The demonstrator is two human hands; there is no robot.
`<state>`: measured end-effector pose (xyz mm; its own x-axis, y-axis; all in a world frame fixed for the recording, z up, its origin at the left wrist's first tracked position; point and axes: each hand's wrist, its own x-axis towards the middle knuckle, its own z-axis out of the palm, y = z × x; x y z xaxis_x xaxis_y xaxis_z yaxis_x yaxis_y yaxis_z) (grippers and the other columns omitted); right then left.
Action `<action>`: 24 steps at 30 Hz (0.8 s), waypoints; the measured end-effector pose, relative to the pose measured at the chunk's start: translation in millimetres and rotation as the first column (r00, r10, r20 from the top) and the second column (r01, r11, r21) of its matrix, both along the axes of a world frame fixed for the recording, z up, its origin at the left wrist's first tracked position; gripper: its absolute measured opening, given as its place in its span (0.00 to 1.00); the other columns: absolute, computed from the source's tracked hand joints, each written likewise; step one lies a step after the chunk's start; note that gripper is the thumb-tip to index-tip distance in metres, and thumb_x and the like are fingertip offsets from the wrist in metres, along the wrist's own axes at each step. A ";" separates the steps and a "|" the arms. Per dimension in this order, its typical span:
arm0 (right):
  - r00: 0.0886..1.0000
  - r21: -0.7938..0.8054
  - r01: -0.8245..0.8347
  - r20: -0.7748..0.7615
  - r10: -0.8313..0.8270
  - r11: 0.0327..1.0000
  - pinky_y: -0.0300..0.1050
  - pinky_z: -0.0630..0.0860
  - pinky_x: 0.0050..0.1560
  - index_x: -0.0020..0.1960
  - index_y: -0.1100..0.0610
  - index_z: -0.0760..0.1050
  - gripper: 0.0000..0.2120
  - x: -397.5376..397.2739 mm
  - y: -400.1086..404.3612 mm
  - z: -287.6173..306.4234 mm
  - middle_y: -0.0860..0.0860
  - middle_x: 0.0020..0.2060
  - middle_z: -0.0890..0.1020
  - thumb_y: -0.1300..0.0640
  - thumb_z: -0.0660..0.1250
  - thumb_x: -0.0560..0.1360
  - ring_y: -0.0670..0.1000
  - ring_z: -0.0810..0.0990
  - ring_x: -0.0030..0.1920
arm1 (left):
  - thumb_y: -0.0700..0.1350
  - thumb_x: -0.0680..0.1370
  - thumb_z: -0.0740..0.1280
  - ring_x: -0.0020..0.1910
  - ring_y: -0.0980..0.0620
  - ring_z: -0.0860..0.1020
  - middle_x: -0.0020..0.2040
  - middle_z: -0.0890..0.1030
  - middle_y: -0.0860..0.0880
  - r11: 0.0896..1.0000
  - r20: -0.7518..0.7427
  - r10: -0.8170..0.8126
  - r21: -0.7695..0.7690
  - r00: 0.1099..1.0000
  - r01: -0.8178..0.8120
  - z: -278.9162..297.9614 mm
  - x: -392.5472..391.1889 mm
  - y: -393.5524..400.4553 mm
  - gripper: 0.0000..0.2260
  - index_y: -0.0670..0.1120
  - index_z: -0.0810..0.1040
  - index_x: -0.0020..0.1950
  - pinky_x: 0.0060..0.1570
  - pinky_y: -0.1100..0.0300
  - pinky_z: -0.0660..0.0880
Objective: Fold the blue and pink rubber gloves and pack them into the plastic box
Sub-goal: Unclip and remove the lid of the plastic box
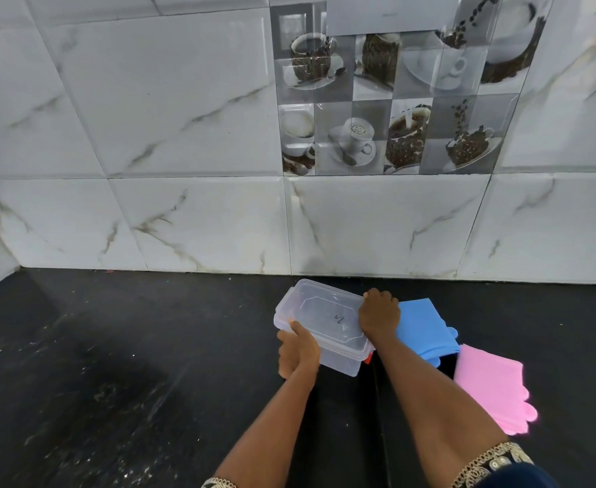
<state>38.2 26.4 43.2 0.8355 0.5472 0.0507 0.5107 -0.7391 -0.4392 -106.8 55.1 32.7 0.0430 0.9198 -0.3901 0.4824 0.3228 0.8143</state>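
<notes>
A clear plastic box point(321, 331) with its lid point(328, 313) on sits on the black worktop point(113, 364), close to the tiled wall point(184, 135). A small red part shows at the box's near right corner, below the lid rim.

Left hand point(298, 350): placed at the near left corner of the box. The fingers wrap around the side wall and the thumb lies over the lid rim, so the hand is closed on the box.

Right hand point(379, 315): placed at the far right edge of the lid. The fingers curl down over the lid rim, gripping it. Whether the lid is latched or lifted cannot be told.

Blue glove point(427, 329): lies flat on the worktop just to the right of the box, partly hidden behind the right hand and forearm.

Pink glove point(494, 385): lies flat on the worktop to the right of and nearer than the blue glove, its finger ends pointing right. The two gloves lie just beside each other. Both gloves are outside the box.
</notes>
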 end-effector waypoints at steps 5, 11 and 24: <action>0.950 -0.042 -0.184 0.249 0.188 0.982 0.47 0.69 0.63 0.63 0.60 0.73 0.14 -24.0 20.0 12.8 0.57 0.61 0.75 0.63 0.59 0.78 0.57 0.73 0.62 | 0.50 0.84 0.46 0.62 0.36 0.74 0.64 0.74 0.36 0.989 -0.081 0.124 0.087 0.989 -0.117 -0.4 -25.2 41.4 0.20 0.39 0.64 0.68 0.60 0.43 0.70; 0.822 -0.079 -0.525 0.213 0.528 0.848 0.51 0.75 0.55 0.60 0.61 0.76 0.14 -91.6 68.2 35.3 0.58 0.58 0.77 0.55 0.56 0.81 0.59 0.77 0.59 | 0.41 0.82 0.53 0.59 0.39 0.75 0.60 0.78 0.38 0.987 0.053 -0.029 0.161 0.998 0.020 -14.2 -37.0 81.1 0.14 0.39 0.76 0.58 0.59 0.48 0.72; 0.850 -0.584 -0.347 0.134 0.509 0.734 0.68 0.63 0.68 0.74 0.66 0.61 0.23 -133.9 105.7 16.7 0.72 0.73 0.57 0.55 0.56 0.83 0.72 0.55 0.74 | 0.43 0.79 0.63 0.43 0.50 0.77 0.43 0.81 0.49 0.961 0.048 -0.258 0.111 0.965 0.252 -33.0 -44.7 80.7 0.06 0.44 0.79 0.49 0.43 0.56 0.75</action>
